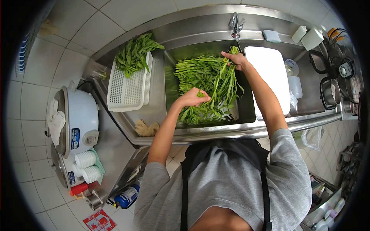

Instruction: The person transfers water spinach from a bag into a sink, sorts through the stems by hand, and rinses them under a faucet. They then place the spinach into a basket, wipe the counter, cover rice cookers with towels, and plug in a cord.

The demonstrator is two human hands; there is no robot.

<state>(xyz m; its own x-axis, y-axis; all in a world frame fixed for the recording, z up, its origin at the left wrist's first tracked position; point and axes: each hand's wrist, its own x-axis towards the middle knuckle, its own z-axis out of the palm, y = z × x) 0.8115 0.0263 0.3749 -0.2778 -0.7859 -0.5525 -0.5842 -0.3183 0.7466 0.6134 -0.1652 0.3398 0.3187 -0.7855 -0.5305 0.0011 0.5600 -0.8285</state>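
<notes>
To the left of the sink [246,111] stands a white rice cooker [79,121], and nearer the sink a white basket [129,90] carries some leafy greens [135,54]. Inside the sink lies a big heap of green stalks [200,82]. The left hand [191,98] is above this heap, its fingers closed around a few stems. The right hand [236,59], at the far edge of the sink below the tap [235,25], pinches the top of a long bunch [225,82]. Right of the sink lies a white board [268,77].
</notes>
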